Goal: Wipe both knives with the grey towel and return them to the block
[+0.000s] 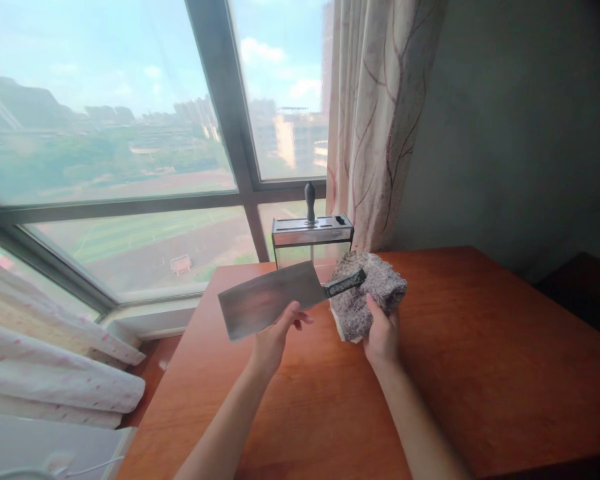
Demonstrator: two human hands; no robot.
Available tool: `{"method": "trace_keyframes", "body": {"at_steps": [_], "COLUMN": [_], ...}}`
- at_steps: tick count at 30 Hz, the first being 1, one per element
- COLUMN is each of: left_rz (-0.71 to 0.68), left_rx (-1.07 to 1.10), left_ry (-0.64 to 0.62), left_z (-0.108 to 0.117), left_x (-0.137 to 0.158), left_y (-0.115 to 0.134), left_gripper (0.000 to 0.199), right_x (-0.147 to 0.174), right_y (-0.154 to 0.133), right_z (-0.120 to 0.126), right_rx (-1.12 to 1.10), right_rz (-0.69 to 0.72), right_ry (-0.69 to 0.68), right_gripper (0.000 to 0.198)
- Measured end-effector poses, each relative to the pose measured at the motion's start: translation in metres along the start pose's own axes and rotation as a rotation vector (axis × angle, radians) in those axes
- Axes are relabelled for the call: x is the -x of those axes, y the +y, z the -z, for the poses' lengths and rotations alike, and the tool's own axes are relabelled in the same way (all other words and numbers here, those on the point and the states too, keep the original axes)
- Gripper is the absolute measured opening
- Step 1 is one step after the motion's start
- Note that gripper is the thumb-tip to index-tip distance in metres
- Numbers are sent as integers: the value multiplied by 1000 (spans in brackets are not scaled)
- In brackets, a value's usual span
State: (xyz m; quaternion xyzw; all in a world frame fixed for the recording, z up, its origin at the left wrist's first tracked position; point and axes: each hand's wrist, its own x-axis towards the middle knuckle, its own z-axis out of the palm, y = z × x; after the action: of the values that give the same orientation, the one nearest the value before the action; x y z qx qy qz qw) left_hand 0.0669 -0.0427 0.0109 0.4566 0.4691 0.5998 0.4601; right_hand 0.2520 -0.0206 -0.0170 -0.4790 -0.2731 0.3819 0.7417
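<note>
A cleaver (270, 299) with a broad metal blade and a black handle is held above the table, its handle pointing to the right. My left hand (275, 337) grips the blade at its lower edge, thumb on the near face and the other fingers partly behind it. In my right hand (384, 333) is a bunched grey fluffy cloth (380, 283), thumb pressed on its front. The cleaver's handle lies across the front of the cloth; I cannot tell how firmly they touch. Most fingers of my right hand are hidden behind the cloth.
A knife block (293, 233) with a metal top and one dark handle standing up is at the table's far edge. The brown wooden table (480, 360) extends to the right. Beyond are a window (105, 100) and a patterned curtain (370, 120).
</note>
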Motion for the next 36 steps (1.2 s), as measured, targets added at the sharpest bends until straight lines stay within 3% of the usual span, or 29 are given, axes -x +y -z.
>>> {"method": "trace_keyframes", "body": {"at_steps": [2, 5, 7, 10, 17, 20, 27, 32, 36], "left_rz": [29, 35, 40, 51, -3, -3, 59, 58, 67], "left_rx": [-11, 18, 21, -5, -7, 47, 221, 319, 322], "left_ry": [23, 50, 52, 35, -133, -102, 108, 137, 65], "left_z": [4, 5, 3, -2, 3, 6, 9, 11, 12], "left_x": [-2, -3, -3, -1, 0, -2, -12, -15, -14], "left_y": [0, 3, 7, 10, 12, 10, 11, 14, 15], "left_gripper": [31, 30, 29, 27, 24, 23, 24, 28, 28], "right_x": [-5, -9, -9, -6, -15, -16, 5, 13, 10], "right_y": [-8, -26, -36, -41, -56, -67, -73, -79, -74], "right_z": [8, 15, 16, 13, 15, 16, 19, 13, 4], "right_rx": [165, 447, 604, 730, 652, 679, 861, 915, 978], "right_rz": [216, 586, 717, 724, 473, 488, 854, 844, 817], "right_ry": [-123, -484, -669, -798, -1000, -1038, -1034, -1071, -924], "right_gripper": [50, 51, 56, 66, 56, 55, 73, 66, 60]}}
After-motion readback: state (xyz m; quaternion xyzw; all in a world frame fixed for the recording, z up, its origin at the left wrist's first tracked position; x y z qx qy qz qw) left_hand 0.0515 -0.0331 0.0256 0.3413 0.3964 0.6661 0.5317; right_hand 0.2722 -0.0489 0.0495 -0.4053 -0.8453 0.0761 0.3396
